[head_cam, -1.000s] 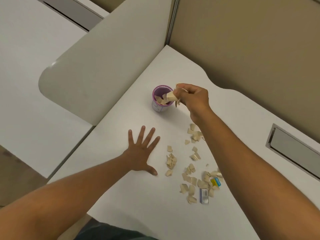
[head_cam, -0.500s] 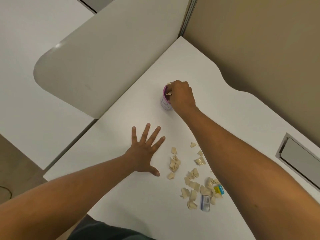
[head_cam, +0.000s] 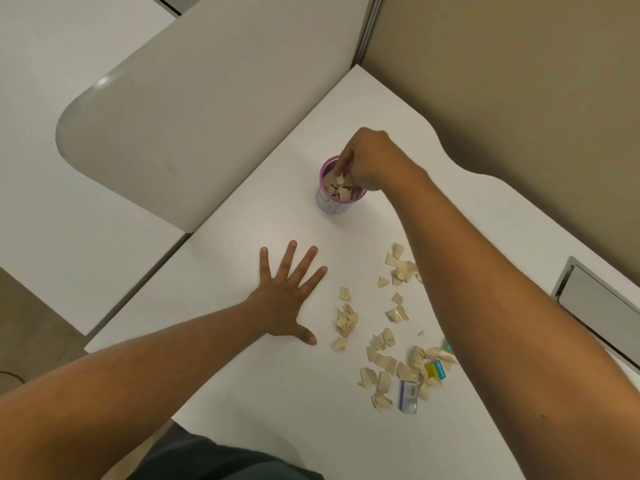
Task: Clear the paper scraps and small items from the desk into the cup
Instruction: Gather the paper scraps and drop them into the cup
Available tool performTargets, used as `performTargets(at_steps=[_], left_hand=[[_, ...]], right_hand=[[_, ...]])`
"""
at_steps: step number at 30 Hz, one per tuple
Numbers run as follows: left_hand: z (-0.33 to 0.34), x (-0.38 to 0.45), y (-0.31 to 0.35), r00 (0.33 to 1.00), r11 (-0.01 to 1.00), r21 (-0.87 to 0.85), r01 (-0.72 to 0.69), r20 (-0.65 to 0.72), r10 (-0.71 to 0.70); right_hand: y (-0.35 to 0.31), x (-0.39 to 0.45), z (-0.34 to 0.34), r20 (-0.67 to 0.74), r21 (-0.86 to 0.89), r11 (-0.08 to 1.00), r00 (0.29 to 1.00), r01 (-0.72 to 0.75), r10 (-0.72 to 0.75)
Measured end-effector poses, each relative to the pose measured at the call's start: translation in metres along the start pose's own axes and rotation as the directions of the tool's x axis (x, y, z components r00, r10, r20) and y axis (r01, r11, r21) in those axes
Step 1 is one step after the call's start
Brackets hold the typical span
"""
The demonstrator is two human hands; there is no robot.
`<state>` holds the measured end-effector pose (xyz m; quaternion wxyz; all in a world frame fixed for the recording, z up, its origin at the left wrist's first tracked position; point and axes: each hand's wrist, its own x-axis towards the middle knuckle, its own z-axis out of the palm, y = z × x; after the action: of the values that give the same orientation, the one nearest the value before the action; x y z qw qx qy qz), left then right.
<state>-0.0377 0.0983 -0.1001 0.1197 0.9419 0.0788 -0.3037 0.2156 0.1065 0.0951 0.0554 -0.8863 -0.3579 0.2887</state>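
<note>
A white cup with a purple rim (head_cam: 331,203) stands at the far middle of the white desk (head_cam: 242,375), packed with tan paper scraps. My right hand (head_cam: 372,161) is over the cup. Its fingers are bunched and dip into the scraps, so the fingertips are hidden. My left hand (head_cam: 287,296) lies flat on the desk with fingers spread, holding nothing. Loose tan scraps (head_cam: 346,318) lie right of it, with several more near my right forearm (head_cam: 400,268). A small yellow and blue box (head_cam: 437,370) and a blue and silver box (head_cam: 408,396) sit among the nearest scraps.
A grey divider panel (head_cam: 207,116) borders the desk on the left and a tan partition wall (head_cam: 519,81) stands behind it. A grey cable hatch (head_cam: 595,306) is set into the desk at the right. The desk's near edge runs along the bottom left.
My right hand carried a bunch of scraps over the cup and lowered its fingers into it. The left hand stayed flat. The camera shifted slightly.
</note>
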Motion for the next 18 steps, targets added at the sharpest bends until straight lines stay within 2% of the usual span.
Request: performTargets(at_steps=[4,7,10,13,15,18], left_hand=[[-0.001,-0.001,0.000,1.000,1.000,0.001,0.002,0.017,-0.002],[-0.002,-0.001,0.000,1.000,1.000,0.005,0.003,0.020,-0.003],[-0.002,-0.002,-0.002,1.000,1.000,-0.001,-0.012,0.028,0.012],[-0.002,-0.003,-0.005,0.999,0.999,-0.018,-0.033,0.029,0.034],[-0.004,-0.004,-0.006,0.998,0.999,-0.022,-0.046,0.032,0.046],[-0.006,-0.005,-0.007,0.997,0.997,-0.039,-0.061,0.050,0.063]], right_hand=[[0.040,-0.036,-0.015,-0.171,0.167,0.986,0.984,-0.024,0.053],[0.097,-0.067,0.017,-0.245,0.242,0.963,0.953,-0.119,0.180],[0.149,-0.089,0.075,-0.097,0.206,0.939,0.949,-0.277,0.301],[0.170,-0.104,0.134,0.035,0.180,0.906,0.923,-0.384,0.384],[0.168,-0.112,0.164,0.008,0.216,0.906,0.928,-0.365,0.372],[0.150,-0.124,0.194,-0.075,0.169,0.957,0.965,-0.237,0.252]])
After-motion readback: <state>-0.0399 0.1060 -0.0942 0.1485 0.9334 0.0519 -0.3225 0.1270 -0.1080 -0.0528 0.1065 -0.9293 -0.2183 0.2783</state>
